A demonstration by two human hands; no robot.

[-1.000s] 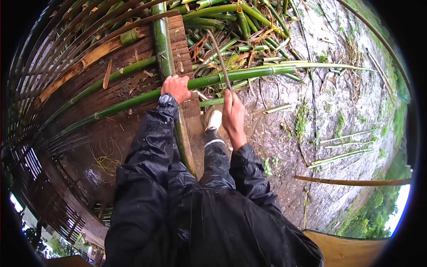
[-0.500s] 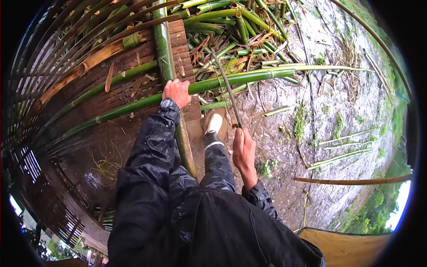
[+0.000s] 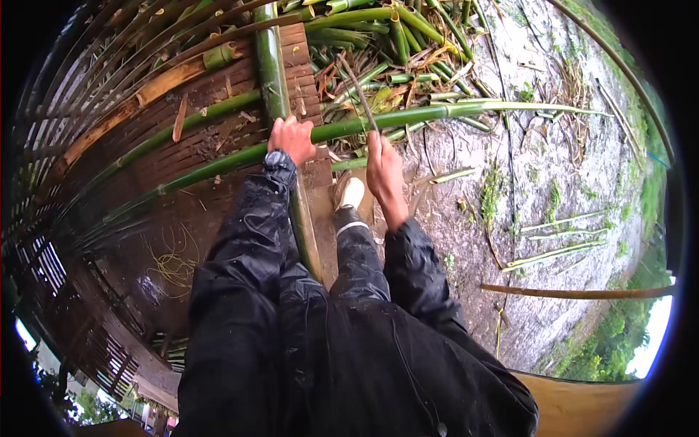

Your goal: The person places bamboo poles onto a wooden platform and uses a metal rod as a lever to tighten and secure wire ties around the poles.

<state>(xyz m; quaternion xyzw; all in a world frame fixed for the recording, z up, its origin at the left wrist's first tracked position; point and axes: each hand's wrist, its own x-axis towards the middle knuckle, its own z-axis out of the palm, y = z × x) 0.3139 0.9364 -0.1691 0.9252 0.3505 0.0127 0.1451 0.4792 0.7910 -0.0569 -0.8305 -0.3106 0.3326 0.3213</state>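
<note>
A long green bamboo pole (image 3: 342, 128) lies across a thicker bamboo pole (image 3: 273, 76) that runs away from me. My left hand (image 3: 292, 140) is closed over the green pole where the two cross. In my right hand (image 3: 384, 172) is a long, narrow dark blade (image 3: 357, 86), seen edge-on; whether it is a saw or a machete I cannot tell. The blade passes over the green pole, to the right of my left hand. My right fist is just on the near side of that pole. The blade's handle is hidden in my fingers.
Cut green bamboo pieces (image 3: 408, 40) are heaped beyond the pole. Left is a slatted bamboo platform (image 3: 218, 135) with bent slats above it. My white boot (image 3: 352, 192) stands on muddy ground. Right lie split strips (image 3: 557, 255) and a brown pole (image 3: 575, 293).
My right hand has pushed forward, away from me, with the blade, and is now close to the green pole. My left hand stays on the pole.
</note>
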